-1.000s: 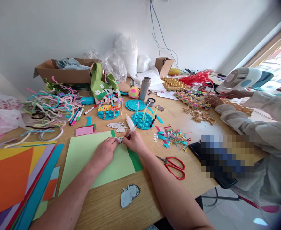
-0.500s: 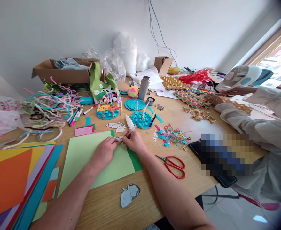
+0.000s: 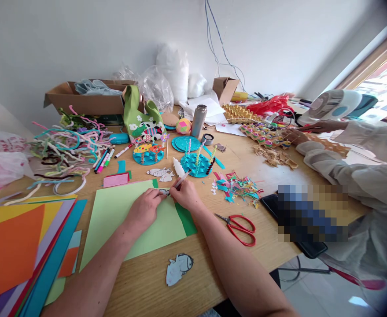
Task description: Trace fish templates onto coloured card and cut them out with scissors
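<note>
On a light green sheet (image 3: 114, 220), my left hand (image 3: 145, 207) presses a small paper cutout (image 3: 163, 192) flat with its fingertips. My right hand (image 3: 186, 193) is closed around a pen (image 3: 182, 179), its tip down at the cutout. A darker green sheet (image 3: 186, 220) lies partly beneath the light one. Above the sheets are paper fish cutouts (image 3: 162, 174) with black outlines. Another fish cutout (image 3: 179, 268) lies near the table's front edge. Right of my right forearm rest red-handled scissors (image 3: 241, 229).
Coloured paper (image 3: 11, 246) is stacked at left, below pipe cleaners (image 3: 71, 143). Blue discs (image 3: 196, 166) with twisted stems, a metal flask (image 3: 199, 121) and paper scraps (image 3: 237, 187) lie beyond my hands. At right, a person's hands (image 3: 295, 136) work near a black phone (image 3: 269, 204).
</note>
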Motion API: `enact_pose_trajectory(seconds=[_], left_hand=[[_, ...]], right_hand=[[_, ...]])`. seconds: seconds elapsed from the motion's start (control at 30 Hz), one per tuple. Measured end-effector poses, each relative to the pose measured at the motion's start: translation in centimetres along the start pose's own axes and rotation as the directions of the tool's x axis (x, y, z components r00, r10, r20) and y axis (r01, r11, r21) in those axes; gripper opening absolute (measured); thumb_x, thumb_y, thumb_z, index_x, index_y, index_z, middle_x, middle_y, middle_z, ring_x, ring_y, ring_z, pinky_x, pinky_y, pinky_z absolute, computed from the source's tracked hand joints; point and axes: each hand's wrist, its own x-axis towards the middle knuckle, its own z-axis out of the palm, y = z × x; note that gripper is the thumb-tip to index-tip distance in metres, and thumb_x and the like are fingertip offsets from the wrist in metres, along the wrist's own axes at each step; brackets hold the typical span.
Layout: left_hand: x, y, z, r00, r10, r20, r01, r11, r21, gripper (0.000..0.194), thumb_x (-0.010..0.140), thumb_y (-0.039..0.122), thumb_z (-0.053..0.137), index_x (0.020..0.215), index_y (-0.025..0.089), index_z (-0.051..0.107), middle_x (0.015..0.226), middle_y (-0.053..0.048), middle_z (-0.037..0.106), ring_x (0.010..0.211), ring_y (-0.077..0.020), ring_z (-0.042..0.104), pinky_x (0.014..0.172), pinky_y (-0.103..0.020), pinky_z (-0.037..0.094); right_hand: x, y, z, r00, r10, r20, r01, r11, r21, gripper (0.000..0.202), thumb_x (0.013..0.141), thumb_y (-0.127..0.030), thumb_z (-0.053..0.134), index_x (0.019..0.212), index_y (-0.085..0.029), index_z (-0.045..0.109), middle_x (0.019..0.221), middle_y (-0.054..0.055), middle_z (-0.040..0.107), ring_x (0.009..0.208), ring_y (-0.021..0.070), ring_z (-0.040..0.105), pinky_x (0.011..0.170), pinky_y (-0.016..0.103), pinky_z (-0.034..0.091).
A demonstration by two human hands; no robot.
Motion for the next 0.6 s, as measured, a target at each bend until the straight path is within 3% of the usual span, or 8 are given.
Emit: enact_pose_trajectory(seconds=[0.17,0.6], left_hand=[[0.0,-0.02,-0.04,1.0,0.004,0.009,-0.004,1.0,-0.008,0.044,0.082,-0.006,0.04,0.111,0.015,0.066,0.106,-0.007,0.066,0.105,-0.0216,0.056,0.093,-0.038,0.051],[-0.01,-0.2,0.22,1.0,0.013,-0.021,-0.013,1.0,-0.009,0.044,0.083,-0.004,0.041,0.111,0.019,0.066,0.105,-0.006,0.066,0.104,-0.0206,0.057,0.092,-0.037,0.051]], right_hand=[[0.04,0.21,0.14,1.0,-0.001,-0.022,0.001,1.0,0.007,0.011,0.069,-0.015,0.053,0.059,-0.019,0.053,0.052,-0.002,0.058,0.051,0.0127,0.054,0.05,0.021,0.034],[-0.04,0.32,0.23,1.0,-0.018,-0.025,0.018,1.0,0.009,0.011,0.07,-0.017,0.052,0.059,-0.02,0.053,0.049,-0.003,0.054,0.049,0.013,0.053,0.05,0.022,0.036]])
